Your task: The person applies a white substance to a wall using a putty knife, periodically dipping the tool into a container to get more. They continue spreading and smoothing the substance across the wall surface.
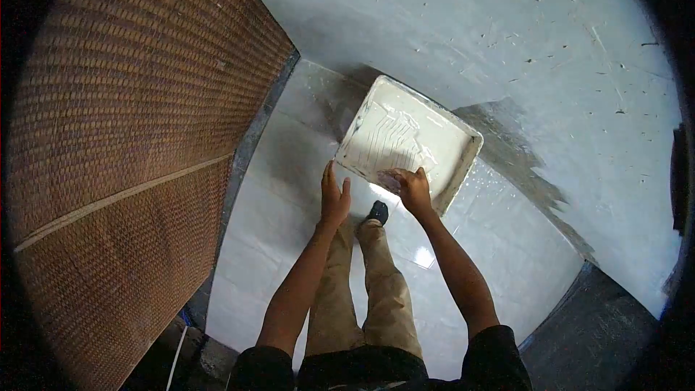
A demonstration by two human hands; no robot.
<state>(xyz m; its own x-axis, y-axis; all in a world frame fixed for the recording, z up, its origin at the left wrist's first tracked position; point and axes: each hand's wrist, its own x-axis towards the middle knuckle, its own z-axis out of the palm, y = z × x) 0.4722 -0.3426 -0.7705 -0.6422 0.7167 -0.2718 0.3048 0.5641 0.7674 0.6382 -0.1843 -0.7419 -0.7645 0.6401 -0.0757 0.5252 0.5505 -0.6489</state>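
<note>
The tray (461,176) of pale paint (384,127) lies just right of frame centre. The right hand's (414,190) fingers curl at its lower edge, grip unclear; the left hand (334,199), fingers apart, nears its left corner.

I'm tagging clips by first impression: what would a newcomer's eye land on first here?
First, the pale tray, near the middle, holding a ridged cream-coloured substance, with the right hand over its near edge and the left hand near its left corner. Next, the brown woven panel filling the left side, then the spattered wall at upper right.
</note>
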